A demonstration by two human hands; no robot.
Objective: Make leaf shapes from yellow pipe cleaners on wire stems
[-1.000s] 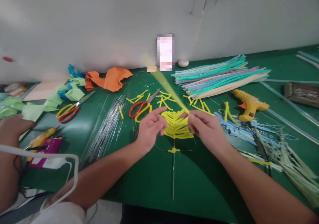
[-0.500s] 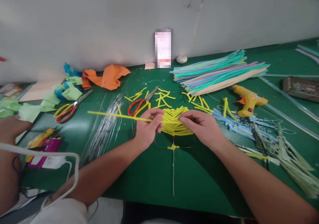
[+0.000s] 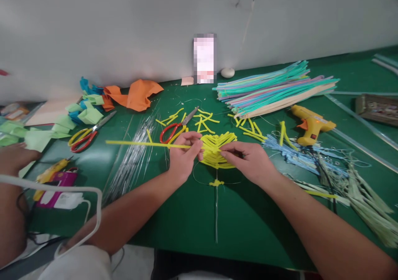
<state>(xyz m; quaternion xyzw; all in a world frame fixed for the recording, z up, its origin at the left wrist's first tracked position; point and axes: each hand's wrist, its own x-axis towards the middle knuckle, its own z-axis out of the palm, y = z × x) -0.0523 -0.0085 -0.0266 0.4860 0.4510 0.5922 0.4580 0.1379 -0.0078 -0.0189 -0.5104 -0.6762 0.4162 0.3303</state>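
A long yellow pipe cleaner runs leftward out of my left hand, whose thumb and fingers are closed on it. My right hand pinches at its other end, over a leaf-shaped piece made of yellow pipe cleaners. Its fingertips partly hide what they grip. Below the leaf shape a wire stem extends toward me, with a small yellow twisted piece around its upper part. Behind my left hand lie red-handled scissors, and cut yellow pieces are scattered past both hands.
Thin wires and another pair of scissors lie left. A bundle of coloured pipe cleaners, a yellow glue gun and pale tassels are right. Another person's hand is at far left. A phone leans on the wall.
My right hand has moved slightly left, closer to my left hand. The pipe cleaner's free end has shifted a little left. The camera view has moved slightly.
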